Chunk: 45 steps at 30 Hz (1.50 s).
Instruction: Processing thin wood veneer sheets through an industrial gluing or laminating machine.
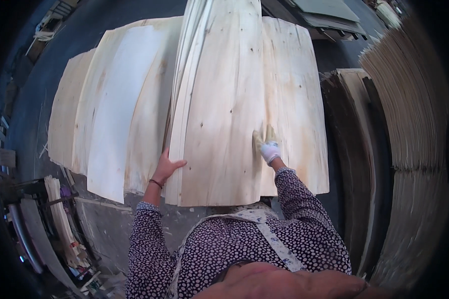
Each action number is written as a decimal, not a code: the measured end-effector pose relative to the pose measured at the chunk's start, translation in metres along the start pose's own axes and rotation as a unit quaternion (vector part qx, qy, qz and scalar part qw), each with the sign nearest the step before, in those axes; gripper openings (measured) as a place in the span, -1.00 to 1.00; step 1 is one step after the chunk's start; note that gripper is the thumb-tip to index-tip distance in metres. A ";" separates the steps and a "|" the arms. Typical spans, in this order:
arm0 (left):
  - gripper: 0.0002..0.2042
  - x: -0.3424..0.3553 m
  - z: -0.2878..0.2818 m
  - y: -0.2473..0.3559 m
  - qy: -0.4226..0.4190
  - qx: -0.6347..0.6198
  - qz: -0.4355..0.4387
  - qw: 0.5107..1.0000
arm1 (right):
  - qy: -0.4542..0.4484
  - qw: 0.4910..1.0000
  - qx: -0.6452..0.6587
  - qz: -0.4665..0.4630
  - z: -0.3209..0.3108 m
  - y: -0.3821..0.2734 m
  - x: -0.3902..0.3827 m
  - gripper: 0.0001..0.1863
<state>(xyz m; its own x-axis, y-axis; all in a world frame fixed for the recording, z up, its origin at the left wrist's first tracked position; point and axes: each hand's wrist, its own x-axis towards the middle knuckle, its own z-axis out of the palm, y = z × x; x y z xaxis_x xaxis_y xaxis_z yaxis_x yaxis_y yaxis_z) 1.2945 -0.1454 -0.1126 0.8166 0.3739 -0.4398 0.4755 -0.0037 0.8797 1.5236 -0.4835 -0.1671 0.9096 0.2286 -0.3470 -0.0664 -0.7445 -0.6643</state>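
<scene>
A narrow pile of pale wood veneer sheets runs lengthwise in front of me, its left edge fanned into several layers. My left hand, bare with a dark band at the wrist, grips that left edge near the close end. Its thumb lies on top and its fingers are partly hidden. My right hand, in a white and yellowish glove, rests at the pile's right edge with fingers apart and stretched forward. Wider veneer sheets lie underneath on the right. On the left, a whiter sheet overlaps more veneer.
Tall stacks of veneer stand at the right, beside dark-edged upright sheets. A flat stack of boards sits at the far right. Wood strips and scrap lie at the lower left on the grey floor.
</scene>
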 end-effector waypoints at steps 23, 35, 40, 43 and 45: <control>-0.41 -0.107 0.332 -0.134 0.232 -0.760 -0.162 0.585 | -0.076 0.997 0.017 -0.004 0.029 0.004 0.015 0.36; -0.69 -0.072 0.380 -0.034 0.373 -0.624 -0.028 0.686 | -0.197 0.931 0.298 0.072 -0.030 -0.016 0.044 0.35; -0.68 -0.108 0.392 -0.035 0.380 -0.591 -0.015 0.712 | -0.249 0.920 0.292 0.087 -0.040 0.003 0.020 0.37; -0.65 -0.166 0.401 -0.064 0.360 -0.623 0.000 0.695 | -0.215 0.927 0.296 0.080 -0.032 0.020 -0.052 0.37; -0.67 -0.207 0.417 -0.073 0.350 -0.627 -0.016 0.696 | -0.199 0.927 0.313 0.058 -0.025 0.069 -0.061 0.36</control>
<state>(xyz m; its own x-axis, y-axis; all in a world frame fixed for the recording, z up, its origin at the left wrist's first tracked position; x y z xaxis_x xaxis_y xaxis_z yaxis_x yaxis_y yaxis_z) 1.2272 -0.6090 -0.1610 0.2441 0.7176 -0.6523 -0.5278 0.6626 0.5314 1.4737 -0.5643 -0.1751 0.6668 0.4754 -0.5740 -0.4925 -0.2970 -0.8181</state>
